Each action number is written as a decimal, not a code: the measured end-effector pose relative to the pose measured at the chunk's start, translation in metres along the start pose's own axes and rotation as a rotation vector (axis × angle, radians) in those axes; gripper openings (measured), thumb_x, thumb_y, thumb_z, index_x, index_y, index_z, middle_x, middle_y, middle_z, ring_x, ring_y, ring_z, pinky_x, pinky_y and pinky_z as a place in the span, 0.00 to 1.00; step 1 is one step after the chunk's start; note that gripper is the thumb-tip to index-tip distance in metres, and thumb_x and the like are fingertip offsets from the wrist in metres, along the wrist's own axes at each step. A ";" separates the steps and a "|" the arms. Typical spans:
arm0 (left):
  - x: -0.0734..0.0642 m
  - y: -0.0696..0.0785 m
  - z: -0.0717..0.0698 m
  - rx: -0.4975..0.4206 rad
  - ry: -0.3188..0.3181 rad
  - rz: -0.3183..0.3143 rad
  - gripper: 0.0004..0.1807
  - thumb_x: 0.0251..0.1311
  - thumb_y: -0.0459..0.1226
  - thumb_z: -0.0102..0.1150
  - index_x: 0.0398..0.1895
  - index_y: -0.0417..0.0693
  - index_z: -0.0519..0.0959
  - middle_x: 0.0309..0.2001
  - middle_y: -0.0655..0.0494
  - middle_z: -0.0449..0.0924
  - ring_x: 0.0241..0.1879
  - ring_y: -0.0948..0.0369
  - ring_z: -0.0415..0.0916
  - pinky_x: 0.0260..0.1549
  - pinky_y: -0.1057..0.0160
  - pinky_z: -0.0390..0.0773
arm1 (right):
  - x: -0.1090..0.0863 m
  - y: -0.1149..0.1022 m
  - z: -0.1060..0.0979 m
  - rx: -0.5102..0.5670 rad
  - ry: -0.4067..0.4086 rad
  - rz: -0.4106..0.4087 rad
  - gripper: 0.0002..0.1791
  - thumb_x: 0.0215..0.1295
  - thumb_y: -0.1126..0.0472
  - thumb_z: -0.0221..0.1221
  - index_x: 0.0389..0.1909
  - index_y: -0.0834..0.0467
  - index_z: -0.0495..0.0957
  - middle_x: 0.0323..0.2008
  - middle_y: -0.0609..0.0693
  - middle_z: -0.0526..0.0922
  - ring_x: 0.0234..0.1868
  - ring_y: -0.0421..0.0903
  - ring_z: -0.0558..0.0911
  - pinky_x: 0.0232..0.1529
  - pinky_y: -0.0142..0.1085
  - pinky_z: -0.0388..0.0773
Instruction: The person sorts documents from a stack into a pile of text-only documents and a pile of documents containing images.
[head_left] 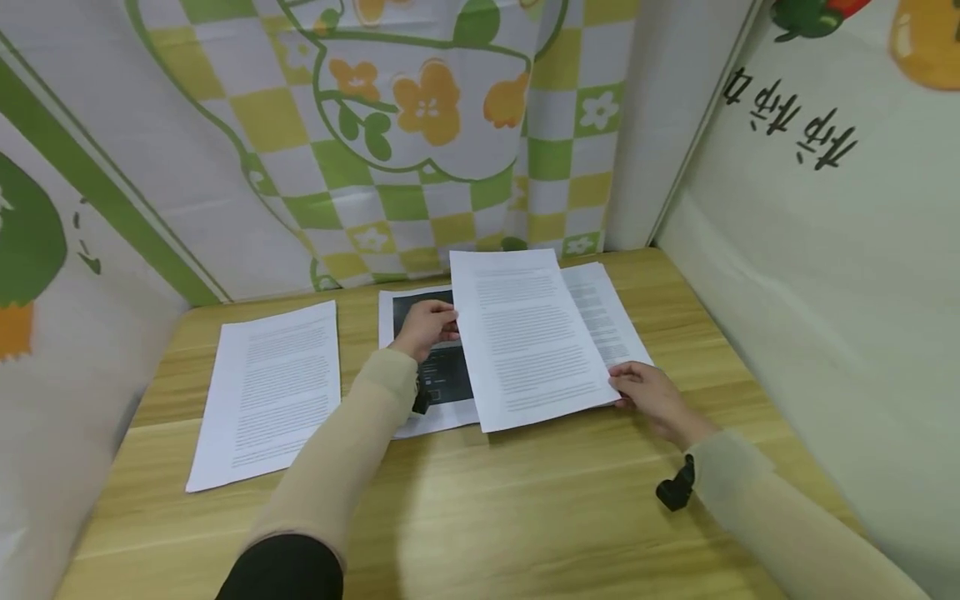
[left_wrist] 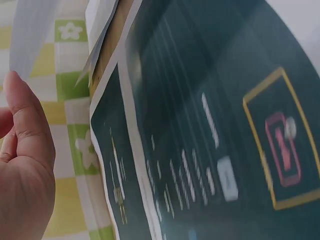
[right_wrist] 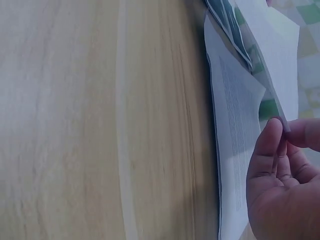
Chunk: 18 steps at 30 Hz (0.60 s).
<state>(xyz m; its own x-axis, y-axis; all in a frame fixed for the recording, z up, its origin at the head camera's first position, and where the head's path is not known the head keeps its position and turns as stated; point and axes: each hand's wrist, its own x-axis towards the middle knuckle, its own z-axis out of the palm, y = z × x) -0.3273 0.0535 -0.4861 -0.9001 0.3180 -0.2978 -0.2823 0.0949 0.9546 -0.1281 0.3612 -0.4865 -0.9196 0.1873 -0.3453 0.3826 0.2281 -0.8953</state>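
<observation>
A printed sheet of paper [head_left: 536, 342] is held up off the table between both hands, tilted over two other piles. My left hand [head_left: 429, 327] pinches its left edge, and my right hand [head_left: 651, 393] pinches its lower right corner. In the right wrist view, the thumb and fingers of the right hand [right_wrist: 285, 175] meet on the corner. Beneath the sheet lie papers with dark printed pictures [head_left: 447, 375] on the left and a stack of text pages [head_left: 603, 312] on the right. The left hand [left_wrist: 27, 160] shows at the edge of the left wrist view, above the dark printed page [left_wrist: 200, 125].
Another pile of text pages [head_left: 281, 392] lies on the left of the wooden table [head_left: 510, 517]. A checked green and yellow cloth [head_left: 420, 125] hangs behind the table. White walls stand at both sides, the right wall [head_left: 825, 292] close by the table's edge.
</observation>
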 end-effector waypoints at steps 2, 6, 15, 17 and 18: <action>0.001 -0.001 0.006 0.002 -0.004 -0.003 0.12 0.68 0.29 0.53 0.51 0.31 0.74 0.39 0.43 0.76 0.31 0.58 0.77 0.41 0.55 0.82 | -0.001 0.003 -0.006 -0.004 0.011 -0.003 0.18 0.73 0.66 0.49 0.57 0.74 0.66 0.46 0.60 0.76 0.37 0.41 0.77 0.40 0.37 0.80; 0.006 -0.003 0.017 0.001 -0.005 -0.004 0.12 0.67 0.29 0.54 0.50 0.31 0.75 0.38 0.42 0.77 0.29 0.58 0.77 0.40 0.54 0.82 | -0.002 0.007 -0.017 -0.015 0.035 -0.007 0.18 0.73 0.65 0.49 0.56 0.74 0.66 0.46 0.60 0.76 0.38 0.41 0.76 0.41 0.37 0.80; 0.023 -0.008 0.039 -0.003 -0.017 -0.021 0.12 0.67 0.30 0.55 0.50 0.32 0.75 0.35 0.43 0.78 0.25 0.59 0.78 0.48 0.46 0.78 | -0.006 0.017 -0.029 0.016 0.064 0.016 0.18 0.73 0.65 0.49 0.57 0.74 0.65 0.48 0.61 0.75 0.38 0.42 0.76 0.39 0.32 0.79; 0.026 -0.008 0.045 -0.004 -0.019 -0.029 0.12 0.67 0.29 0.54 0.51 0.32 0.75 0.35 0.43 0.77 0.25 0.59 0.77 0.46 0.48 0.79 | -0.006 0.020 -0.032 0.021 0.083 0.018 0.19 0.74 0.64 0.49 0.57 0.74 0.65 0.48 0.61 0.75 0.37 0.41 0.76 0.38 0.32 0.79; 0.027 -0.008 0.048 -0.003 -0.021 -0.033 0.13 0.67 0.29 0.54 0.51 0.32 0.75 0.36 0.44 0.77 0.26 0.60 0.77 0.45 0.49 0.80 | -0.006 0.022 -0.034 0.025 0.092 0.018 0.19 0.74 0.64 0.49 0.57 0.74 0.65 0.48 0.61 0.75 0.37 0.40 0.76 0.38 0.31 0.79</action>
<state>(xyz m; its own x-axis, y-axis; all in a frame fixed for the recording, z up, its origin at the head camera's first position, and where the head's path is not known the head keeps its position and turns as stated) -0.3336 0.1068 -0.5019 -0.8831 0.3346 -0.3288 -0.3128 0.1024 0.9443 -0.1114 0.3972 -0.4945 -0.9003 0.2779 -0.3351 0.3954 0.1999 -0.8965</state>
